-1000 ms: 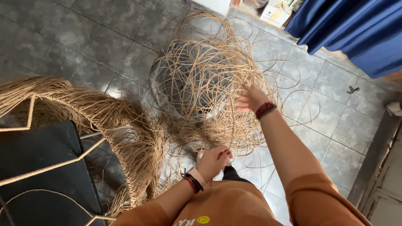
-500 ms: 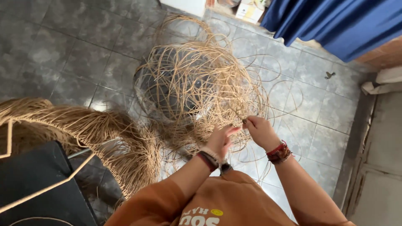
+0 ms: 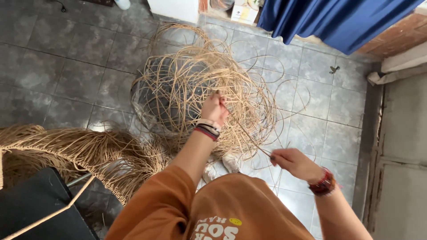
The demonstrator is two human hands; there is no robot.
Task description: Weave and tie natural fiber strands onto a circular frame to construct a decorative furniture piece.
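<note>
A big tangled coil of thin tan rattan strands [image 3: 187, 89] lies on the grey tiled floor in front of me. My left hand [image 3: 215, 109], with bands on the wrist, reaches into the tangle and pinches one strand [image 3: 247, 135]. That strand runs taut down to my right hand [image 3: 294, 163], which grips its other end close to my body. A red and dark bracelet sits on my right wrist. My orange shirt fills the bottom of the view.
A thick arched bundle of woven rattan [image 3: 84, 149] lies at the left, over a black cushion with a tan frame [image 3: 38, 206]. A blue curtain [image 3: 338, 20] hangs at the far right, with boxes [image 3: 244, 11] beside it. A grey wall panel [image 3: 400, 146] borders the right side.
My hands were together at the near edge of the coil. Now the left hand has gone forward into the tangle and the right has pulled back, stretching a strand between them.
</note>
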